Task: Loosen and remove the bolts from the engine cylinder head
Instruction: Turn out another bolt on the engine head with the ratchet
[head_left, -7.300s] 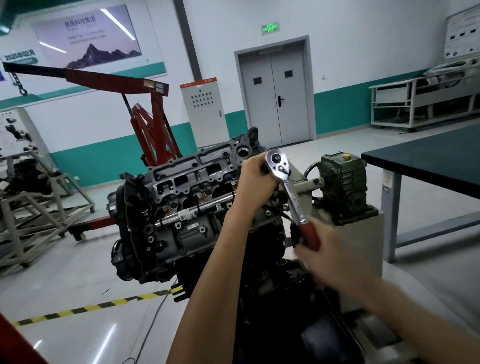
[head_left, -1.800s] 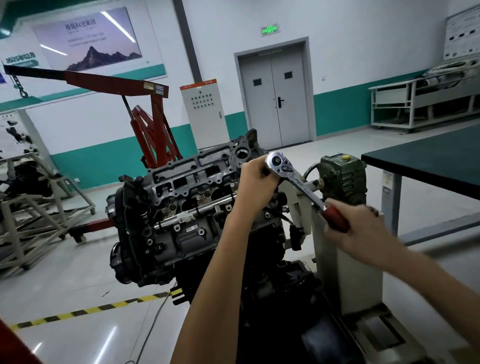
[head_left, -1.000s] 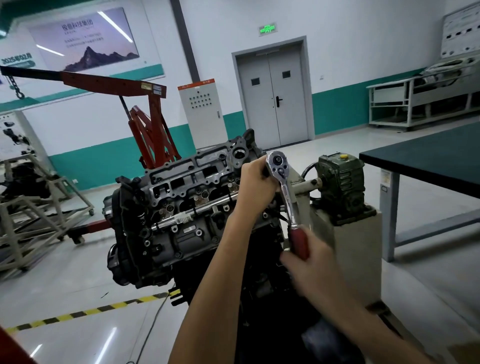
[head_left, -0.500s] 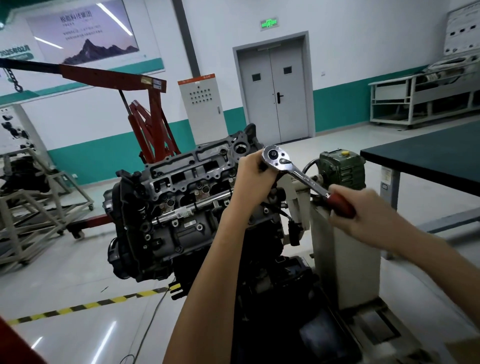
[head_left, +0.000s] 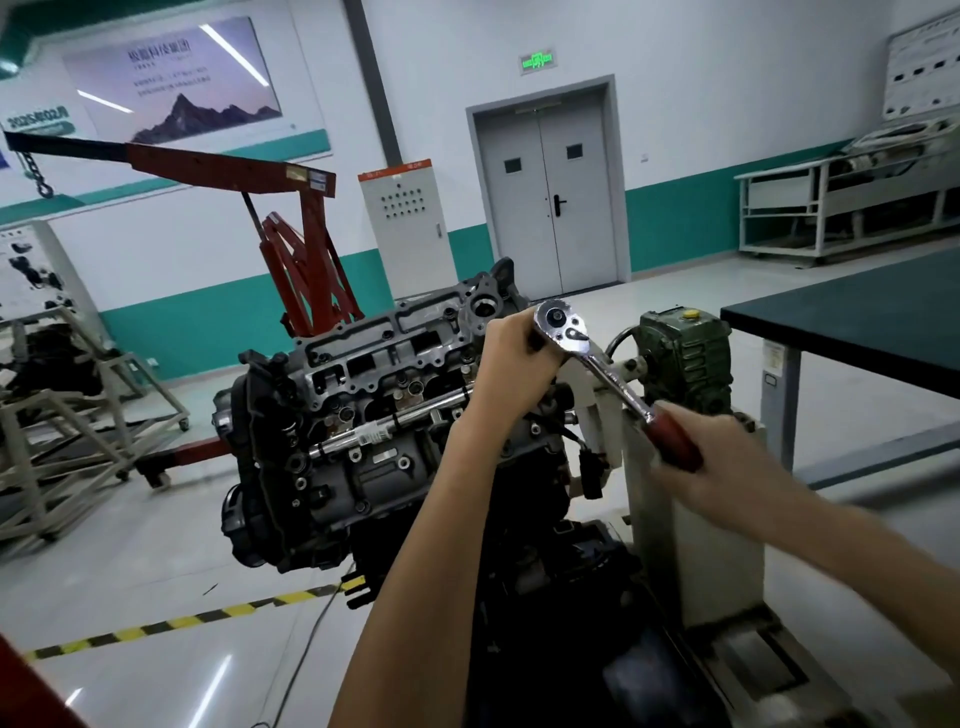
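The cylinder head (head_left: 384, 374) sits on top of the engine, which is mounted on a stand and tilted towards the camera, with the green gearbox (head_left: 685, 358) of the stand just beside it and a dark-topped table (head_left: 857, 312) well apart to the right. A chrome ratchet (head_left: 613, 376) is set at the near right corner of the head. The left hand (head_left: 511, 369) is curled round the drive under the ratchet's round head, so the bolt being worked and the socket on it are hidden. The right hand (head_left: 727, 462) grips the red handle (head_left: 672, 439) at its far end and is blurred, so how its fingers lie cannot be told exactly. Other bolts (head_left: 415, 387) show as small dark heads along the casting. These are likely stiff to break free and then light and easy to spin, though oily steel may be slippery in the fingers. The end of the handle is the best place to hold for leverage, while a steadying grip at the ratchet head should stop the socket tipping off and rounding the bolt. Once a bolt is loose, it is best pinched by its head and lifted straight out.
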